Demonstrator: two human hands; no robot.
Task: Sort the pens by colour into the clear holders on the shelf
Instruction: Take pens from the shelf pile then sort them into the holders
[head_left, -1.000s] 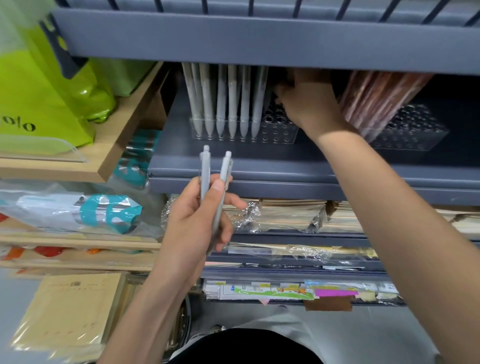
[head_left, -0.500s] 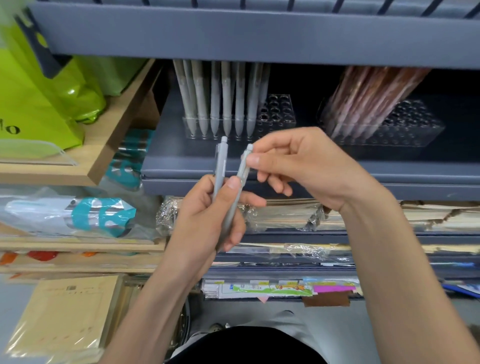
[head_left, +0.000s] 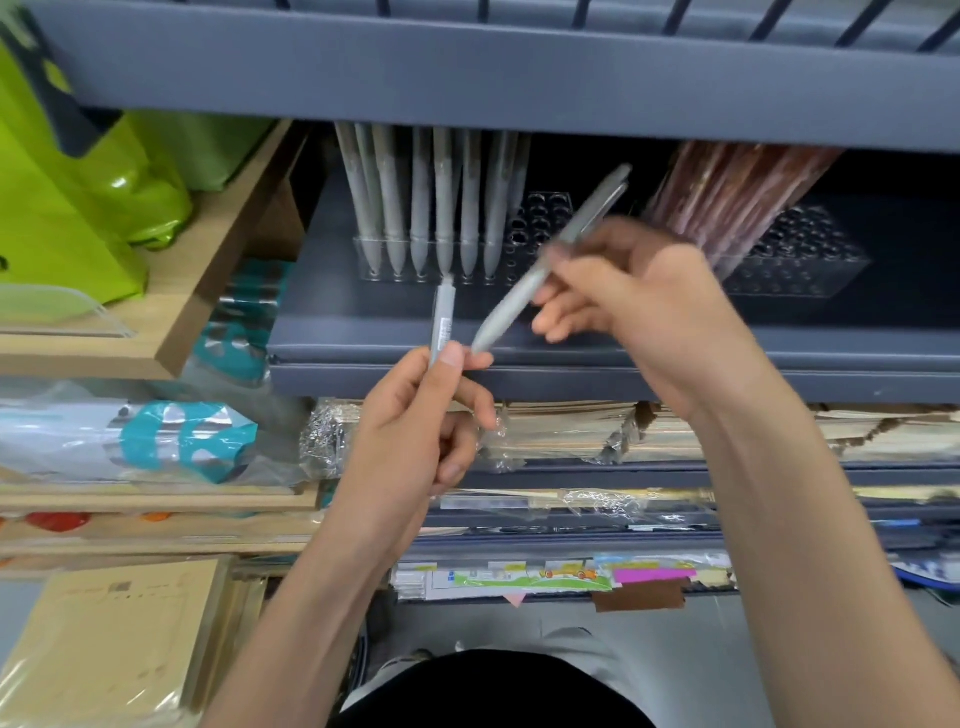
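My left hand (head_left: 415, 431) holds one grey pen (head_left: 443, 322) upright, just below the shelf edge. My right hand (head_left: 644, 306) pinches a second grey pen (head_left: 524, 296), tilted, its tip down near my left thumb and its clip end up towards the shelf. On the grey shelf (head_left: 571, 343) stands a clear holder (head_left: 540, 228) with several grey pens (head_left: 441, 208) upright in its left part. Further right, a second clear holder (head_left: 800, 260) carries several brownish-red pens (head_left: 727, 192) that lean left.
A grey shelf board (head_left: 467, 67) hangs low over the pen tops. Green bags (head_left: 78, 197) sit on a wooden shelf at left. Wrapped paper stacks (head_left: 571, 431) and teal packs (head_left: 182, 436) fill the shelves below. Sticky notes (head_left: 649, 574) lie lower down.
My right hand came back from the shelf, took one of the two grey pens out of my left hand and swung it up to the right. My left hand keeps the other pen.
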